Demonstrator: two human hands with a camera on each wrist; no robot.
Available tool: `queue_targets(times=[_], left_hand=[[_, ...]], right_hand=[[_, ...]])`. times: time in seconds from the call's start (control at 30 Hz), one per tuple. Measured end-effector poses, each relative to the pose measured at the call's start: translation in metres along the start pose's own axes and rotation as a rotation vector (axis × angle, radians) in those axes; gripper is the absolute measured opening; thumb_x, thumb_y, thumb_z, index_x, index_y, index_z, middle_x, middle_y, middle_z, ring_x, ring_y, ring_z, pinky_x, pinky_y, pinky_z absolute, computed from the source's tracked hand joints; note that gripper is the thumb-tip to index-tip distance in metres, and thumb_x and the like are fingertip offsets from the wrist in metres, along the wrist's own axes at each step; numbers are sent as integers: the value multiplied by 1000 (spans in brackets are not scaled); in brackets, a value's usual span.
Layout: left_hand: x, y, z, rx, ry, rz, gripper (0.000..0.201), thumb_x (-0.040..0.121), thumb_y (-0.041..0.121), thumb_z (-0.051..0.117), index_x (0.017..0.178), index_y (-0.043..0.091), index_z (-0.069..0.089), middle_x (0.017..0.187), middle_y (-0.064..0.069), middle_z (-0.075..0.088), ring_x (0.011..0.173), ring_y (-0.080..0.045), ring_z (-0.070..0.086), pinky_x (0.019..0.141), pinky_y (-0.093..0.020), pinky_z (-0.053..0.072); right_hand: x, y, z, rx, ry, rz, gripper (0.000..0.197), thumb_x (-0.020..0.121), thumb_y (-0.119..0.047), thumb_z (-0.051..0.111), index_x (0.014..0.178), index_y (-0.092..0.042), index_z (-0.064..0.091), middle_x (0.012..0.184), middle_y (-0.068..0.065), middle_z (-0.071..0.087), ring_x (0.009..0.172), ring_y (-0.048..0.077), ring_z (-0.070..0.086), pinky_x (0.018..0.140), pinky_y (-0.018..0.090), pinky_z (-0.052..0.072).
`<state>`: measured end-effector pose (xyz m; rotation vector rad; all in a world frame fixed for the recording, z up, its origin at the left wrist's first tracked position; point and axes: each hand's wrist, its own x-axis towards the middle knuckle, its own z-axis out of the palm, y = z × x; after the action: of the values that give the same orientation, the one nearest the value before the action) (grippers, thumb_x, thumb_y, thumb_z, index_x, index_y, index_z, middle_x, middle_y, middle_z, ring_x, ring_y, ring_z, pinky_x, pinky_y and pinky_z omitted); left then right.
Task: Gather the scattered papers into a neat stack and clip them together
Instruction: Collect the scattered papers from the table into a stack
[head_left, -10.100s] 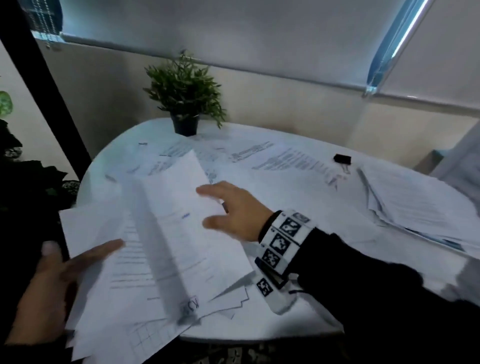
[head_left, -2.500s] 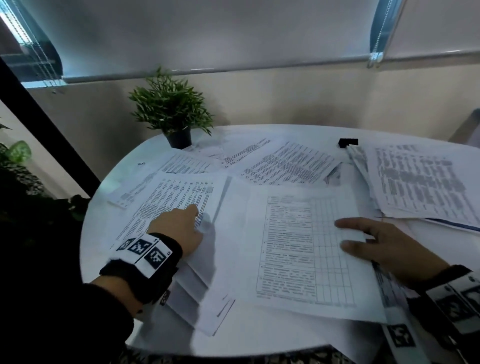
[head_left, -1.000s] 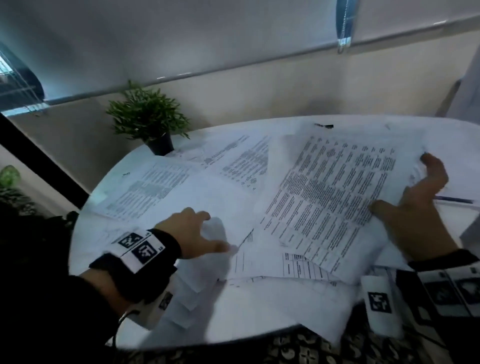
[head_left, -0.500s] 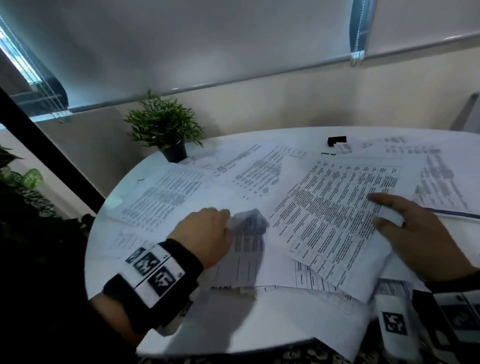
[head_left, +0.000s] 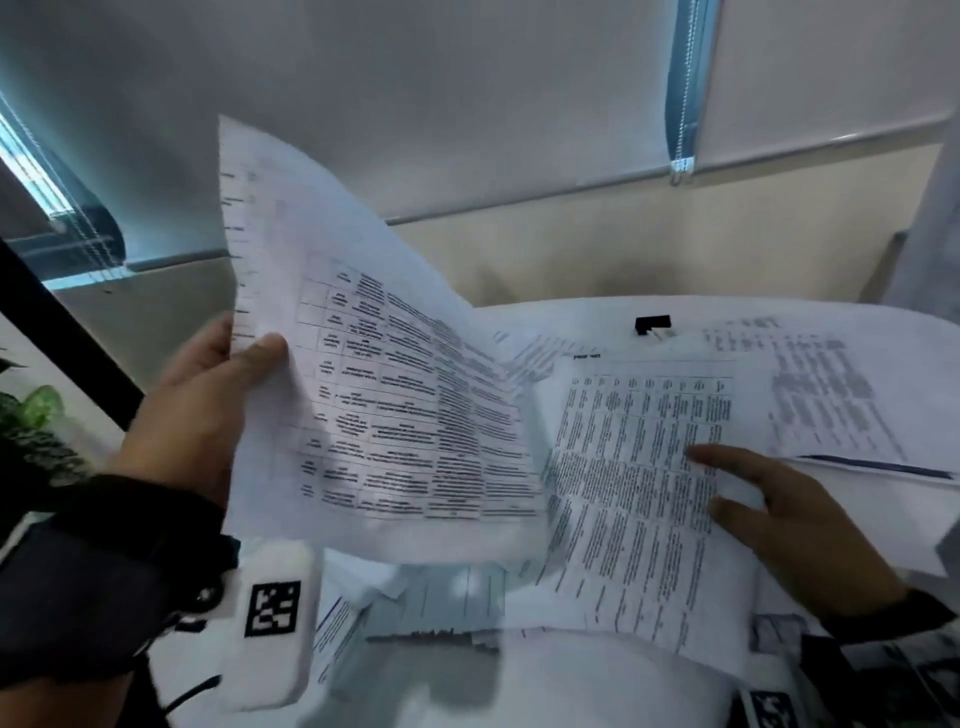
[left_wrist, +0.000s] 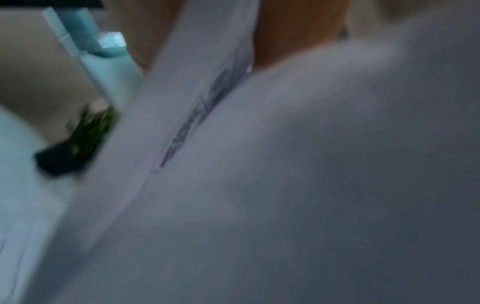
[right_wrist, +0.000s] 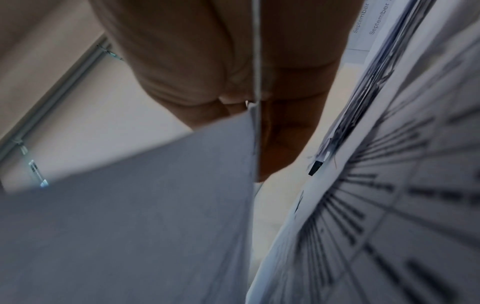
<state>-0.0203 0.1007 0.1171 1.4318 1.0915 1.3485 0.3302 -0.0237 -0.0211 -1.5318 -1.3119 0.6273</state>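
Observation:
My left hand (head_left: 228, 374) pinches the left edge of a printed sheet (head_left: 395, 405) and holds it up in the air above the table. That lifted sheet (left_wrist: 285, 185) fills the blurred left wrist view. My right hand (head_left: 769, 514) lies with straight fingers on another printed page (head_left: 639, 483) that rests on the heap of papers. In the right wrist view the fingers (right_wrist: 280, 144) show beside paper edges. A black binder clip (head_left: 652, 324) sits at the back of the table, apart from both hands; the same binder clip (right_wrist: 314, 167) is small in the right wrist view.
More loose sheets (head_left: 831, 405) overlap at the right, with a dark pen (head_left: 878, 465) on them. A round white table (head_left: 571, 686) carries everything. A potted plant (left_wrist: 88, 133) stands at the back left. The wall and window blinds (head_left: 467, 104) are behind.
My left hand has taken hold of a sheet and raised it off the table. My right hand stays on the printed page, shifted slightly lower.

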Motion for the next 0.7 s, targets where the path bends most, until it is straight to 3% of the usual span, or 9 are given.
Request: queue_targets(times=[0.07,0.13,0.23,0.3,0.37,0.47,0.57,0.63,0.7], left_hand=[[-6,-16,18,-79,-97,-85,20,96,7,42,99,14,61,80,0,75,67,-12,71,59,-24,58],[-10,-43,37,-61,-129,-155,21,97,5,41,103,11,61,89,-4,75,74,-14,70,68,-24,56],[-16,-80,60,192,-159,-266,22,98,5,44,93,17,61,81,1,67,73,-17,60,64,-23,46],[-17,-89,72,389,-277,-240,18,99,11,45,98,22,59,88,0,63,74,-13,51,68,-19,42],[-12,-80,79,461,-372,-163,24,99,8,44,88,27,54,76,5,51,65,-5,43,58,-4,38],[3,-56,85,597,-484,2,33,98,7,45,78,33,49,60,9,46,48,0,43,50,-9,38],[24,-35,90,734,-622,118,29,96,12,51,79,34,55,54,10,48,48,-5,44,58,-23,39],[31,-20,101,759,-686,173,25,94,14,55,82,35,57,66,12,54,59,-7,51,64,-24,41],[29,-7,120,807,-725,244,10,93,18,58,97,25,65,89,5,64,79,-16,61,73,-26,46]], right_hand=[[0,3,4,1,13,1,77,80,14,58,93,-61,63,101,-48,56,102,-23,51,91,-3,34],[-1,8,8,25,22,35,57,84,9,57,101,-44,68,110,-30,64,109,-5,57,101,15,40],[1,9,8,145,68,172,24,96,-17,49,114,-18,65,107,-7,67,111,15,60,93,26,44],[0,9,5,282,22,276,53,90,-51,50,123,-10,57,115,3,65,112,23,59,88,28,45],[-1,4,1,398,6,319,83,67,-79,48,117,-13,60,115,4,67,104,19,64,85,31,50],[-2,-8,-2,556,9,328,74,74,-75,35,96,-16,73,104,0,72,92,9,69,72,20,56],[-3,-17,-2,500,-70,187,49,92,-51,37,108,-17,68,114,-12,66,99,-12,61,86,6,45],[-5,-22,0,331,-183,71,40,84,-46,57,114,-22,65,117,-13,67,110,-3,59,96,14,44],[-11,-25,5,248,-231,40,42,74,-45,71,110,-25,66,108,-14,70,101,2,65,82,13,49]])
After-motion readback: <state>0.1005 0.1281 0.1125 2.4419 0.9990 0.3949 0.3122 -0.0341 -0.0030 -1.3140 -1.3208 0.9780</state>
